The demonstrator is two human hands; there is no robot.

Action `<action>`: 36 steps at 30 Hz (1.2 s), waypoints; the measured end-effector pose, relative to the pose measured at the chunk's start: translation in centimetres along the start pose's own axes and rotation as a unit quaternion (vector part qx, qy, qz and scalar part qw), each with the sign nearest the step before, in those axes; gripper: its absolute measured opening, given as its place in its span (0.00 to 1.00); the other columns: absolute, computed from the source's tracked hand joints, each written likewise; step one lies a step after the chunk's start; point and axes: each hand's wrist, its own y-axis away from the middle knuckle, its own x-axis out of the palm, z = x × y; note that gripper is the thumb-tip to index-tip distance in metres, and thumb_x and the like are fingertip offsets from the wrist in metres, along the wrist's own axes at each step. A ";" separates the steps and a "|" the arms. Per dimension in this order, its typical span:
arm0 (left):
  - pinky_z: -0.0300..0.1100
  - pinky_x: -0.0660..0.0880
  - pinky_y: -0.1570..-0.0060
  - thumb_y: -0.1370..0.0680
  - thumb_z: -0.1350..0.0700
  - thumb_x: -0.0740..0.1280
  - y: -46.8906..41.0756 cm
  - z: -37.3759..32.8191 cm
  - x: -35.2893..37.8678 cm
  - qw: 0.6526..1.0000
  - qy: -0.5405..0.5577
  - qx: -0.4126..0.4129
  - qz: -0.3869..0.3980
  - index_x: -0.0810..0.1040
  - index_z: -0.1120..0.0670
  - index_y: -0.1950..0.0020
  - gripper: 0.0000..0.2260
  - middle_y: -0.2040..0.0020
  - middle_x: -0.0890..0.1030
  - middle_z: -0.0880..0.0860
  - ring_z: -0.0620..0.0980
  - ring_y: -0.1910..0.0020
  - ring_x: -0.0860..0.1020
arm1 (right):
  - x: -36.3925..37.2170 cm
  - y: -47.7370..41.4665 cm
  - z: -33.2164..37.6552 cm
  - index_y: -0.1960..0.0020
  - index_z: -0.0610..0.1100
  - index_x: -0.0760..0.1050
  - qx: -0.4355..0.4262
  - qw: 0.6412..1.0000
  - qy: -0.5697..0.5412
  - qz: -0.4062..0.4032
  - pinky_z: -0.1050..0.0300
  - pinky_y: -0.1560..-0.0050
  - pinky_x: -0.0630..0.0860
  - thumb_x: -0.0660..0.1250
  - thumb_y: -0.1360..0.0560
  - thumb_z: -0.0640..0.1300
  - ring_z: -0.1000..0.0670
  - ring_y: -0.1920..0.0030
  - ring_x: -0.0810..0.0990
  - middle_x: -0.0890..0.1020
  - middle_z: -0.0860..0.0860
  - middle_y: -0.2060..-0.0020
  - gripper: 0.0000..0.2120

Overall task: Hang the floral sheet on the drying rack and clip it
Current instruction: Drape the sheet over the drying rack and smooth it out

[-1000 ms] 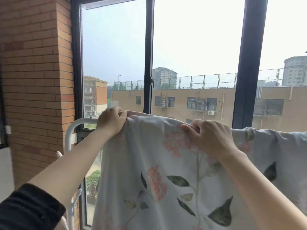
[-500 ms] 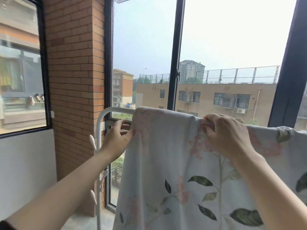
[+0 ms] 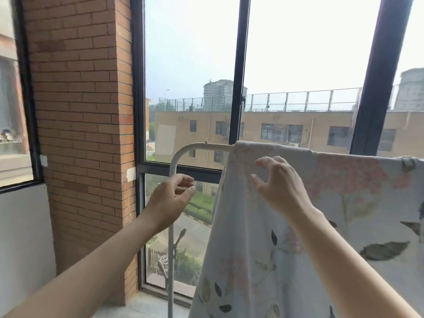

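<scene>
Both grips are released. The left hand [image 3: 171,199] hangs with fingers curled on nothing, left of centre, beside the white drying rack [image 3: 183,150] upright. The right hand [image 3: 278,183] hovers spread just in front of the floral sheet [image 3: 321,214], holding no cloth. The sheet is draped over the rack's top bar, filling the lower right of the frame. Hanging looks done; clipping is the step left, and it calls for fetching a clip, since 0 clips are in view. The sheet's right end and lower hem are cut off by the frame.
</scene>
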 end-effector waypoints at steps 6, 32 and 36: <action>0.35 0.75 0.53 0.21 0.54 0.64 -1.8 2.8 -2.2 0.999 0.024 0.027 0.030 0.77 0.52 0.44 0.08 0.51 0.80 0.47 0.43 0.50 0.78 | 3.1 -0.3 3.2 0.44 0.44 0.76 0.057 0.998 0.022 -0.003 0.54 0.51 0.74 0.67 0.25 0.52 0.46 0.53 0.78 0.79 0.49 0.53 0.15; 0.42 0.80 0.50 0.23 0.55 0.67 -16.9 7.2 -2.9 0.925 0.217 0.244 0.194 0.78 0.46 0.49 0.05 0.54 0.83 0.45 0.41 0.56 0.81 | 10.3 -3.8 7.4 0.63 0.46 0.72 0.222 0.933 0.215 -0.187 0.57 0.65 0.64 0.66 0.27 0.51 0.48 0.65 0.73 0.76 0.53 0.65 0.10; 0.47 0.80 0.50 0.24 0.54 0.67 -18.5 9.3 -3.5 0.898 0.275 0.255 0.232 0.79 0.45 0.50 0.05 0.54 0.84 0.45 0.44 0.54 0.82 | 11.1 -4.0 7.9 0.68 0.42 0.69 0.248 0.923 0.133 -0.262 0.61 0.72 0.65 0.65 0.26 0.41 0.51 0.72 0.71 0.73 0.52 0.73 0.13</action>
